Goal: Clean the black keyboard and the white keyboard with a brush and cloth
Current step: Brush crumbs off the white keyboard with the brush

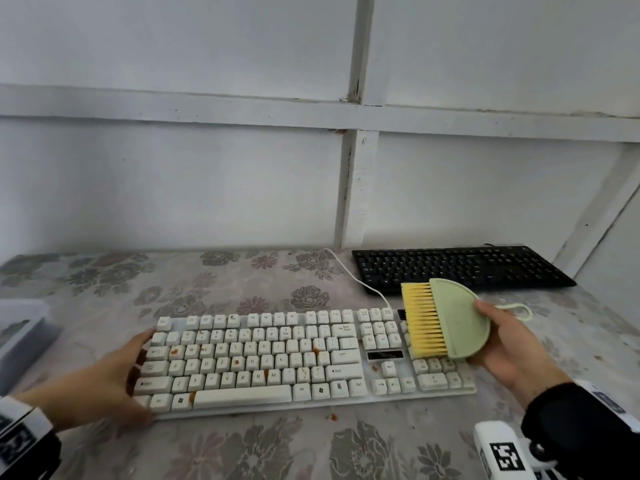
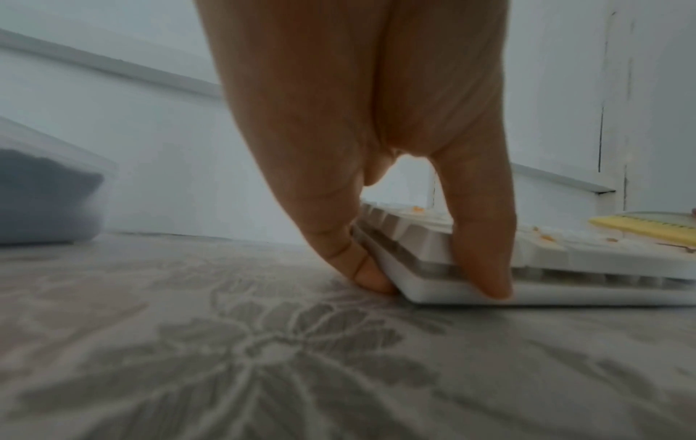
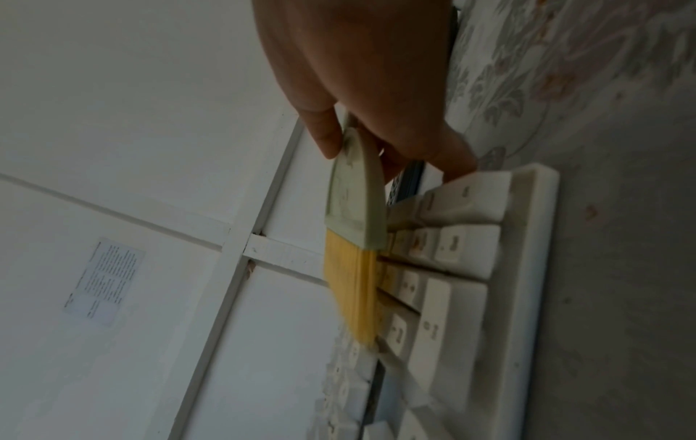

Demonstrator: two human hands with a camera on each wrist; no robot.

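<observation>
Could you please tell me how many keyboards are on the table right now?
2: the white keyboard lies near, between both hands; the black keyboard lies at the back right by the wall.

A full-size white plastic keyboard (image 1: 304, 358), its keys spotted with orange-brown stains, lies flat at lower centre. A flat black keyboard (image 1: 460, 268) lies at right centre behind it. A pale green half-round brush with yellow bristles (image 1: 446, 318) is above the white keyboard's right end, bristles pointing left.
</observation>
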